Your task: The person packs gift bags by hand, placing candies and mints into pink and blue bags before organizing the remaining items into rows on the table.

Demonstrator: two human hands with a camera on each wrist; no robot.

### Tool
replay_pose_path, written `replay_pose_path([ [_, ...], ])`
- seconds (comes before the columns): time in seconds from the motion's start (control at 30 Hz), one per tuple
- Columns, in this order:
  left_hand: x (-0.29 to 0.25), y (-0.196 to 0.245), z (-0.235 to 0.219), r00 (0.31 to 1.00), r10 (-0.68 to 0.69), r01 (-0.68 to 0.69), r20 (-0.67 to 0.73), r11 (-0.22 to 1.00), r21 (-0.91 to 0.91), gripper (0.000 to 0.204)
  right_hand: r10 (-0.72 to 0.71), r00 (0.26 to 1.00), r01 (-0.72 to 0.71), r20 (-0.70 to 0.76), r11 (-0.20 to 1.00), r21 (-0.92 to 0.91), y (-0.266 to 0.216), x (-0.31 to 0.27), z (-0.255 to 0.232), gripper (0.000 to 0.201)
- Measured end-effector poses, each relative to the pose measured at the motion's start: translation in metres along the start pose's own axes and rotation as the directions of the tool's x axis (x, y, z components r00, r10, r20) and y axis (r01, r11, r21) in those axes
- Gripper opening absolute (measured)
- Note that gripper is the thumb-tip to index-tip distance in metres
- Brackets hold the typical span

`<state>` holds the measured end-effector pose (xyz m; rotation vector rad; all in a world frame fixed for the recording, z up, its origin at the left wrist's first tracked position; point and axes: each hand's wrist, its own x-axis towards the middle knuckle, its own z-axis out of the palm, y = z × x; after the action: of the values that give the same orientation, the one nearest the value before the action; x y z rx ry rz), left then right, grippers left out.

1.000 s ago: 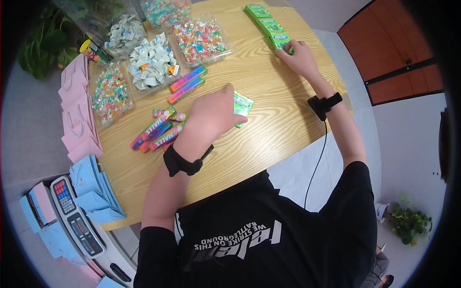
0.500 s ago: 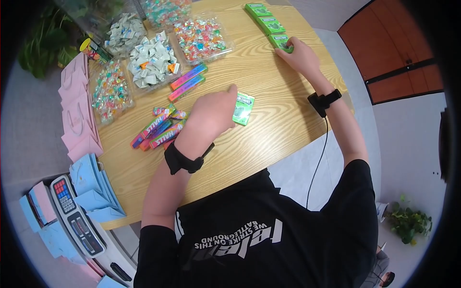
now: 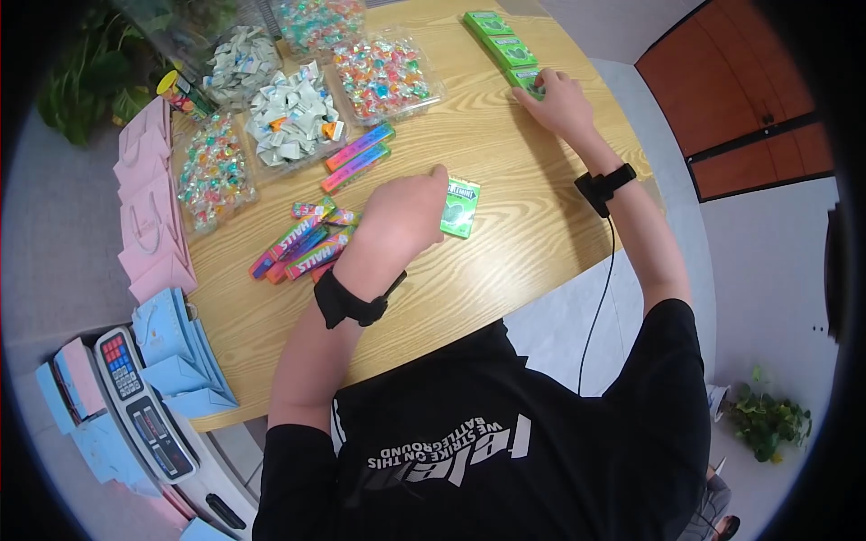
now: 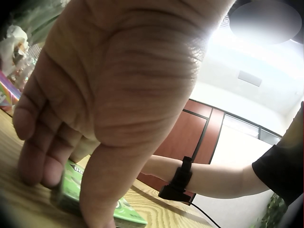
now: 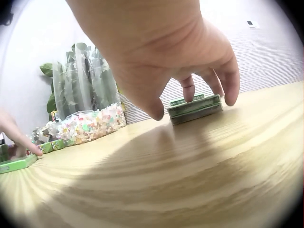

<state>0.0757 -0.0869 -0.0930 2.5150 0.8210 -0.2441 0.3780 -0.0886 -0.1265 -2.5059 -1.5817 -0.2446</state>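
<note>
In the head view, the left hand (image 3: 401,216) lies beside a green gum pack (image 3: 460,209) on the table. The left wrist view shows this green pack (image 4: 71,187) between the thumb and fingers of the left hand (image 4: 114,95). At the table's far right, the right hand (image 3: 564,108) is over the nearest pack (image 3: 523,83) in a row of green packs (image 3: 511,51). In the right wrist view, the right hand (image 5: 166,57) straddles stacked green packs (image 5: 195,110), thumb and fingers spread at either end, one finger touching the top.
Clear trays of wrapped candies (image 3: 383,77) and white packets (image 3: 293,122) stand at the back left. Colourful sticks (image 3: 356,158) and a Halls pile (image 3: 302,248) lie nearer. Pink bags (image 3: 149,216), blue bags (image 3: 176,352) and a scale (image 3: 149,406) line the left side.
The left thumb has moved off the face of the green pack to its lower edge, leaving more of the pack showing. The right hand has shifted slightly back, its fingers a little wider.
</note>
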Motion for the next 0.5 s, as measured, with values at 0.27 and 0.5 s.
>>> replay_pose_path([
  [0.27,0.001,-0.001,0.002,1.000,0.004,-0.004,-0.014,1.000,-0.007,0.066,-0.206,0.976,0.206,-0.074,0.978,-0.005,0.008,0.028,0.013,0.025],
  [0.5,0.000,-0.004,0.002,0.999,0.021,-0.022,-0.035,0.999,-0.029,0.065,-0.227,0.969,0.229,-0.093,0.973,0.014,0.005,0.035,0.018,0.024],
])
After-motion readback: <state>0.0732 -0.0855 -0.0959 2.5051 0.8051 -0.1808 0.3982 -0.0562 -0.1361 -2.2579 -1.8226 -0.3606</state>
